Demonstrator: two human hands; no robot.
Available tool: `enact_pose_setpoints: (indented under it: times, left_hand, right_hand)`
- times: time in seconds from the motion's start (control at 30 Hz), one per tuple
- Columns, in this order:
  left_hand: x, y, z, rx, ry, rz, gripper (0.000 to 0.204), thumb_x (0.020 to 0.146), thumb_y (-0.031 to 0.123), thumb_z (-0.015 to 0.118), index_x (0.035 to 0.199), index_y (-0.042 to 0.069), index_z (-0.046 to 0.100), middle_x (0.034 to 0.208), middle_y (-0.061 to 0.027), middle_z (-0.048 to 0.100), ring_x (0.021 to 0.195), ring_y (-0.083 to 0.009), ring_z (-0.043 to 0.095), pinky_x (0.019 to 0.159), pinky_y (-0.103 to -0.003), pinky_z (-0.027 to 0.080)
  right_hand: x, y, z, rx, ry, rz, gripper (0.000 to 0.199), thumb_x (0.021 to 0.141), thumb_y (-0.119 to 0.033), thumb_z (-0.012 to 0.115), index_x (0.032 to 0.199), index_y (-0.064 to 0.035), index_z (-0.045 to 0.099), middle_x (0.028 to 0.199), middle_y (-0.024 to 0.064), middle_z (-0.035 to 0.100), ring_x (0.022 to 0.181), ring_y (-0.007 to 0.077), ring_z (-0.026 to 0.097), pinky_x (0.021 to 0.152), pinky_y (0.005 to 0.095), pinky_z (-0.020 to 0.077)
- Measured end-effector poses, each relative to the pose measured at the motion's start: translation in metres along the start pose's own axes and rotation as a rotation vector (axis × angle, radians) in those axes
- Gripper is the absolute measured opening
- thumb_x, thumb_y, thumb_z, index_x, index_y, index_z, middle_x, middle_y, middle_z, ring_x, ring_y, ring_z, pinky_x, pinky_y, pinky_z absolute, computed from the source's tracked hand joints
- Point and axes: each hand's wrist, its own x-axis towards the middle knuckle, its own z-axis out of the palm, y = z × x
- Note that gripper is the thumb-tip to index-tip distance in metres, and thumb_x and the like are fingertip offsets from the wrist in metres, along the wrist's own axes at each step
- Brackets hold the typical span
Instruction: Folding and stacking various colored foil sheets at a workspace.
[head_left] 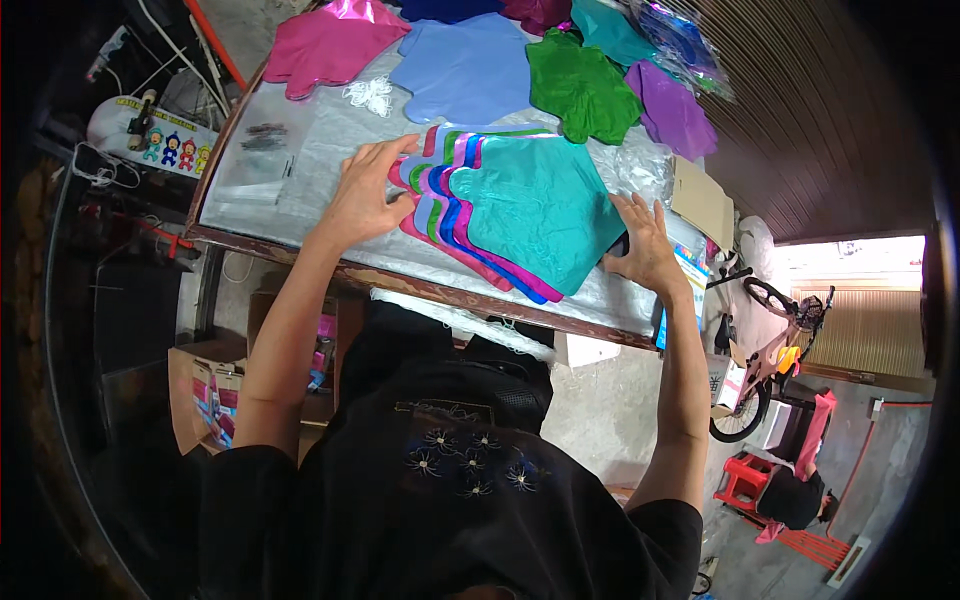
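Observation:
A fanned stack of shiny foil balloons [520, 210] lies on the table, teal on top, with pink, blue, purple and green edges showing at its left. My left hand [368, 190] presses flat on the stack's left edge, fingers spread. At the stack's right corner my right hand [643, 240] rests with fingers apart, touching the teal balloon. Neither hand grips anything.
Separate piles of foil balloons lie at the table's far side: pink [330, 45], light blue [465, 70], green [580, 90], purple [670, 110]. A white string bundle [372, 95] and clear plastic bags [262, 160] sit left. Cardboard boxes [215, 385] stand below; a bicycle [770, 350] stands right.

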Motion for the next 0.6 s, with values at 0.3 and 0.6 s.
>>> enact_pose_setpoints:
  times: [0.3, 0.6]
  left_hand:
    - [0.012, -0.003, 0.013, 0.020, 0.084, -0.112, 0.068, 0.075, 0.023, 0.077, 0.138, 0.013, 0.053, 0.123, -0.0019, 0.065, 0.114, -0.0273, 0.056, 0.099, -0.045, 0.039]
    - [0.014, -0.001, 0.014, 0.088, 0.098, -0.089, 0.066, 0.075, 0.022, 0.078, 0.136, 0.014, 0.054, 0.119, -0.0013, 0.065, 0.114, -0.0259, 0.056, 0.097, -0.045, 0.039]
  right_hand:
    - [0.001, 0.002, 0.002, -0.008, 0.005, -0.005, 0.096, 0.063, -0.020, 0.079, 0.149, -0.0029, 0.041, 0.150, 0.0218, 0.046, 0.147, 0.0356, 0.033, 0.126, 0.0507, 0.0106]
    - [0.000, 0.004, 0.002, -0.011, 0.019, -0.002, 0.095, 0.064, -0.021, 0.080, 0.149, -0.0025, 0.041, 0.150, 0.0210, 0.047, 0.146, 0.0342, 0.036, 0.126, 0.0508, 0.0119]
